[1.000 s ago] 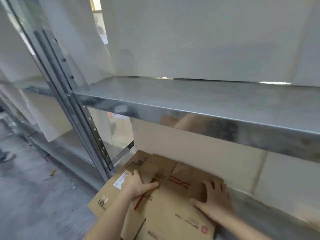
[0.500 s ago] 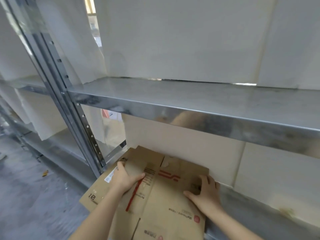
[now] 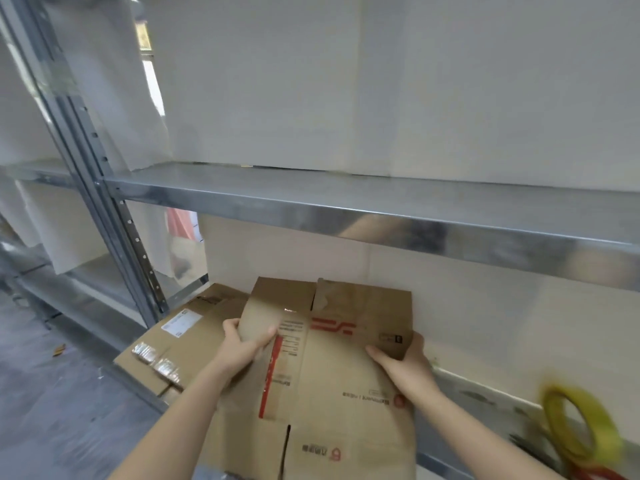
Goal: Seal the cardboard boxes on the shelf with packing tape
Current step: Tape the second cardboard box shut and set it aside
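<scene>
A galvanised steel rack fills the view, its upper shelf (image 3: 346,199) running across the middle with white panels (image 3: 346,81) standing behind it and a perforated upright post (image 3: 104,220) at the left, beside a grey floor (image 3: 52,410). On the lower shelf (image 3: 485,396) lies a brown cardboard box (image 3: 332,375), flattened, with red print on its top face and its far flaps tilted up toward the back panel. The left hand (image 3: 244,348) is closed on the box's left flap, thumb on top and fingers curled round the edge. The right hand (image 3: 407,367) grips the box's far right corner, thumb on the upper face and fingers wrapped behind it. A second flattened box (image 3: 194,341) with a white label (image 3: 181,322) lies partly beneath it, to the left. A yellowish tape roll (image 3: 604,438), blurred, stands on the lower shelf well to the right, apart from both hands.
</scene>
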Action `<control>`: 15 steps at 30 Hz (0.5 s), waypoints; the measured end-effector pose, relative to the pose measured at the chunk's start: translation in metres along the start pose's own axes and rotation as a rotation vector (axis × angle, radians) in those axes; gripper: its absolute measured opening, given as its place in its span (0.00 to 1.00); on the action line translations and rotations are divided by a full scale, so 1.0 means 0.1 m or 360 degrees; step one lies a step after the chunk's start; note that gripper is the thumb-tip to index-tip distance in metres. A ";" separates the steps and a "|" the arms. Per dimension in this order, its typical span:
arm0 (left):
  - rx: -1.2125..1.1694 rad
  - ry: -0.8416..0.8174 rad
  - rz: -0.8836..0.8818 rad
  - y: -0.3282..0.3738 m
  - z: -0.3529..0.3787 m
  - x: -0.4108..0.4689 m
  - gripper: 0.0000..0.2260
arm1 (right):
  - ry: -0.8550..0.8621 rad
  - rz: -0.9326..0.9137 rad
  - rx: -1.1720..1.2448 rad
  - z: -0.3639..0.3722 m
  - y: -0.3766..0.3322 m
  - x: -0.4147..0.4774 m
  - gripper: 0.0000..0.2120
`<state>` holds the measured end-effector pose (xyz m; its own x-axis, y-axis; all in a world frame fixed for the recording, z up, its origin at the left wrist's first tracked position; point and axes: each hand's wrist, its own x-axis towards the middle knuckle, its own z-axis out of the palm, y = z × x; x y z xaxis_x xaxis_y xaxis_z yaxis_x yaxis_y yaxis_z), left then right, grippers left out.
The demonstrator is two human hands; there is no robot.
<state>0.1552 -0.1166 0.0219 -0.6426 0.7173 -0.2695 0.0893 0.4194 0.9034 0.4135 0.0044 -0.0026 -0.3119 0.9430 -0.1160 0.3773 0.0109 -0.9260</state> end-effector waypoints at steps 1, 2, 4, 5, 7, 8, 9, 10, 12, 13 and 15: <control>-0.0004 -0.0053 0.0009 0.00 0.12 -0.15 0.36 | 0.0010 -0.0001 0.0011 -0.15 0.06 -0.07 0.38; -0.0015 -0.0110 0.0014 -0.01 0.24 -0.29 0.39 | 0.0008 0.0014 0.0039 -0.28 0.12 -0.15 0.39; -0.0043 -0.0213 0.0026 -0.04 0.45 -0.53 0.44 | -0.0027 0.0042 0.0132 -0.51 0.20 -0.32 0.41; -0.0048 -0.0264 0.0042 -0.03 0.55 -0.64 0.46 | -0.0043 0.0041 0.0164 -0.62 0.22 -0.41 0.42; -0.0066 -0.0391 0.0103 0.04 0.74 -0.82 0.50 | -0.0048 0.0023 0.0199 -0.80 0.24 -0.58 0.43; -0.0088 -0.0463 0.0146 0.08 0.85 -0.88 0.51 | -0.0034 0.0009 0.0230 -0.89 0.26 -0.66 0.42; -0.0123 -0.0534 0.0179 0.13 0.95 -0.95 0.50 | -0.0011 -0.0013 0.0272 -0.97 0.27 -0.74 0.42; -0.0172 -0.0603 0.0196 0.17 1.06 -1.02 0.47 | 0.0018 -0.0031 0.0307 -1.05 0.30 -0.81 0.42; -0.0279 -0.0682 0.0194 0.21 1.23 -1.13 0.38 | 0.0079 -0.0068 0.0332 -1.18 0.35 -0.96 0.43; -0.0324 -0.0732 0.0181 0.20 1.29 -1.18 0.36 | 0.0102 -0.0083 0.0334 -1.23 0.38 -1.03 0.43; -0.0327 -0.0851 0.0195 0.15 1.34 -1.31 0.39 | 0.0140 -0.0102 0.0347 -1.34 0.44 -1.15 0.44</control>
<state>0.3430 -0.1297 0.0258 -0.1591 0.9572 -0.2417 -0.0448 0.2376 0.9703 0.5825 -0.0595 0.0185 -0.2486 0.9681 -0.0314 0.1589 0.0088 -0.9873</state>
